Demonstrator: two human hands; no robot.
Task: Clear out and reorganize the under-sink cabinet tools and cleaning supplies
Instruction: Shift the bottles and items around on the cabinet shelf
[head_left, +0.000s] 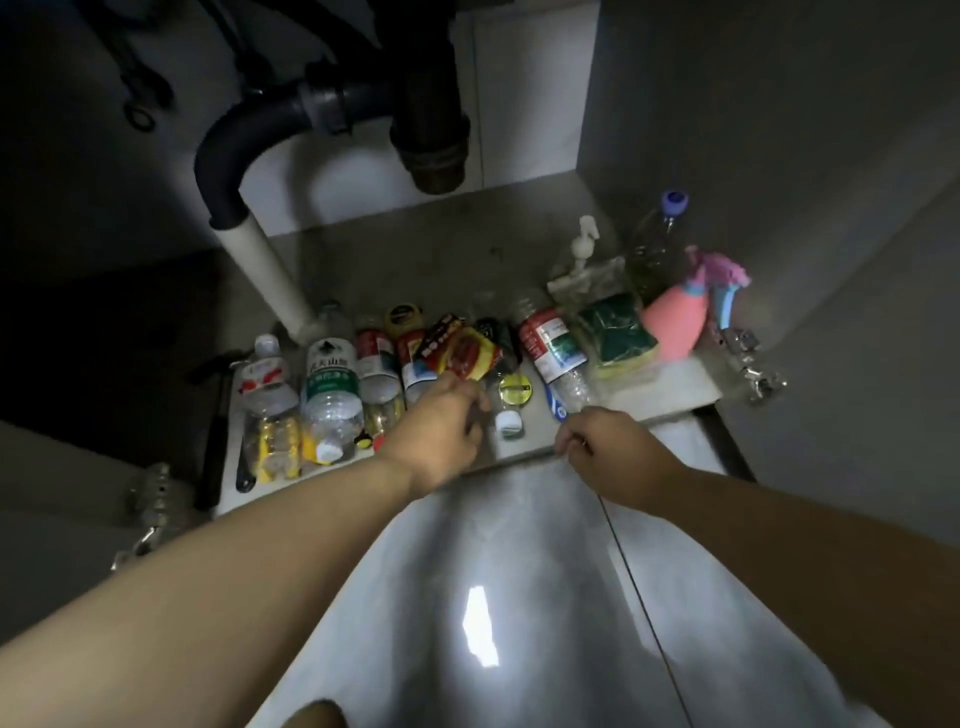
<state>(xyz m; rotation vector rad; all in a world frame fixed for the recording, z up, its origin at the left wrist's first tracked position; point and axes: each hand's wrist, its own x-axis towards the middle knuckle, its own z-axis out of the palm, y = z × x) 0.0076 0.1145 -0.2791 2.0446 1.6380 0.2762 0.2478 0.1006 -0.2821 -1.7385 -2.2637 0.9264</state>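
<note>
Bottles lie side by side along the cabinet floor (447, 270) under the drain pipe (426, 130), with a green sponge pack (618, 327) and pink spray bottle (675, 317) off to the right. Left hand (441, 431) pinches a red and yellow packet (462, 356) by its near edge. Right hand (608, 447) is curled closed at the cabinet's front lip, can't tell if anything's in it.

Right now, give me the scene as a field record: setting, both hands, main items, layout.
setting: dim under-sink cabinet, drain pipe overhead
left hand: gripping a red and yellow packet
right hand: closed, at cabinet floor's front edge; contents unclear
bottles: row lying on their sides, left to centre
right corner: sponge pack, pink spray bottle, tall upright bottle
</note>
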